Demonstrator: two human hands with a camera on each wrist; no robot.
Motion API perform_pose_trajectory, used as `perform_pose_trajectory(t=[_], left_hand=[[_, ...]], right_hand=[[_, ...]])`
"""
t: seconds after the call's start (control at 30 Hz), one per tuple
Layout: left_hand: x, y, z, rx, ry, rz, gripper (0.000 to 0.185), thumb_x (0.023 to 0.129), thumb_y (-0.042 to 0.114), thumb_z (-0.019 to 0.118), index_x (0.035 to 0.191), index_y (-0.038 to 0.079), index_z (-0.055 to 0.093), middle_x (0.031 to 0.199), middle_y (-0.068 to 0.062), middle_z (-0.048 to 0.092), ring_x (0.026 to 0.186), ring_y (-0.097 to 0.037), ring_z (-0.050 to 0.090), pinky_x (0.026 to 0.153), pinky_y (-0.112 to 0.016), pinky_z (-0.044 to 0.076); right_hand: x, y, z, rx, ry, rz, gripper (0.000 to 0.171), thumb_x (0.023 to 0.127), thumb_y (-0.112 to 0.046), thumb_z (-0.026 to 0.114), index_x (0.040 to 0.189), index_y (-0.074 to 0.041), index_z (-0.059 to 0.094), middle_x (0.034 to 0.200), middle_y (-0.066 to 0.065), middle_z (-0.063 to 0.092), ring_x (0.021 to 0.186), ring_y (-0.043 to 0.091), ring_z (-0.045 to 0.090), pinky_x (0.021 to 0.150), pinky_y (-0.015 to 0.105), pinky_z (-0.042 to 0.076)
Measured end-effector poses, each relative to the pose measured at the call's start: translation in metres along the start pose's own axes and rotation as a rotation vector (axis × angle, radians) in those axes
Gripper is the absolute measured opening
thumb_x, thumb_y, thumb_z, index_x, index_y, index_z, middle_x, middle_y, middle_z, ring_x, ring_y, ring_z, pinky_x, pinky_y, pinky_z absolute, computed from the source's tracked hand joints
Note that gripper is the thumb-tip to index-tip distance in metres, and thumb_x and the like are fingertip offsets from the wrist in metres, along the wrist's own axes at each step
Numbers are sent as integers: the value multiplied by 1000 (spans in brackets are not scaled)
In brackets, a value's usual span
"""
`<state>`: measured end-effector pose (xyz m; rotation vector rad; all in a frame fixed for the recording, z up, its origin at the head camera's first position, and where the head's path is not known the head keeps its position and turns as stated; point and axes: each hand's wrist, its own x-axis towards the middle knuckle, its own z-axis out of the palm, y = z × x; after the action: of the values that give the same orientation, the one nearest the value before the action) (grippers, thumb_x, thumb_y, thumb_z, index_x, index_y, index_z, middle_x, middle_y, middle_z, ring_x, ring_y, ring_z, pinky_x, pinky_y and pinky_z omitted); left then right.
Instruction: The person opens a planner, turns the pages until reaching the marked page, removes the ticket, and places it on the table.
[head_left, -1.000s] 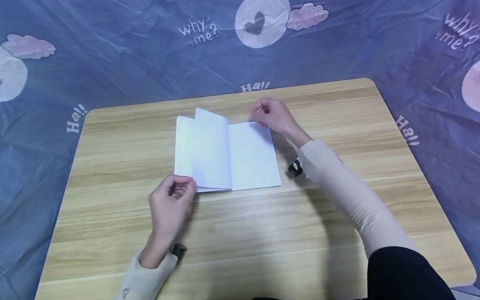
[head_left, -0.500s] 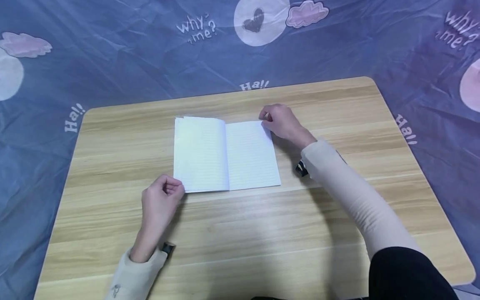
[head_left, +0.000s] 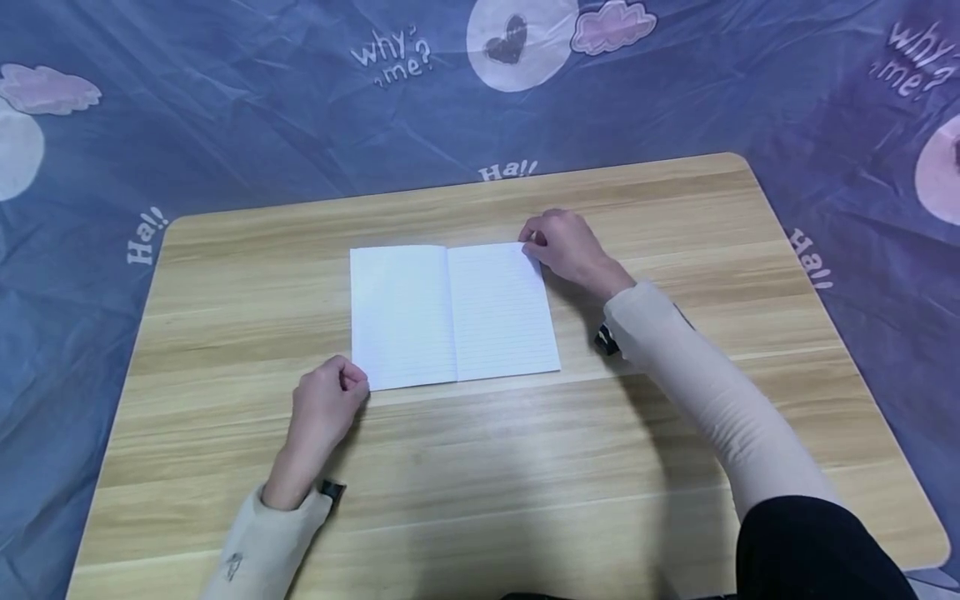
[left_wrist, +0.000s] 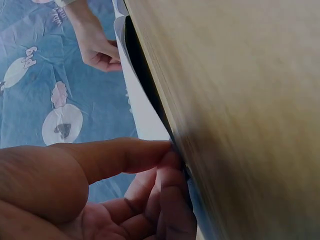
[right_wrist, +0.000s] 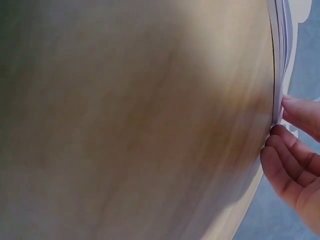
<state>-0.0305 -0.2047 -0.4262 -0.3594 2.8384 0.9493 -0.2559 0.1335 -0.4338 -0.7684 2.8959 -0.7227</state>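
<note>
A notebook with lined white pages lies spread flat near the middle of the table. Its lower left corner is between the thumb and fingers of my left hand. At the upper right corner, my right hand pinches the page edges. The left wrist view has my left hand gripping the notebook's edge, with a dark gap under the pages beyond. In the right wrist view, the stacked pages run down to the thumb and fingertips of my right hand.
The notebook rests on a wood-grain table with rounded corners. Behind and beside it hangs a blue printed cloth. Small black devices sit at the cuffs of the light sleeves.
A raised page has gone down flat onto the left side. My left hand has moved left to the corner. My right hand has shifted slightly right and down onto the upper right corner.
</note>
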Motion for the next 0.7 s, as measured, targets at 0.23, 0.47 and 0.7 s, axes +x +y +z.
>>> perform_pose_trajectory(t=[0.23,0.47,0.7], left_hand=[[4,0,-4,17,-68,-56,6,87,5,65,85,2,70,77,-8,64,73,-26,59,63,-36,45],[5,1,-6,11,-98,-89,7,88,7,66,85,3,70,78,-8,64,74,-26,58,64,-36,43],[5,1,-5,8,-105,-89,7,89,8,67,86,3,70,79,-8,63,75,-26,57,64,-36,42]], right_hand=[[-3,1,3,-43,46,-40,13,91,-14,74,103,-9,75,89,7,63,81,23,59,75,40,48],[-3,-1,3,-22,56,-12,11,90,-10,73,101,-8,71,96,8,59,85,23,60,79,39,49],[-3,-3,1,32,73,6,7,91,-7,71,98,-6,70,94,7,58,86,22,56,81,36,48]])
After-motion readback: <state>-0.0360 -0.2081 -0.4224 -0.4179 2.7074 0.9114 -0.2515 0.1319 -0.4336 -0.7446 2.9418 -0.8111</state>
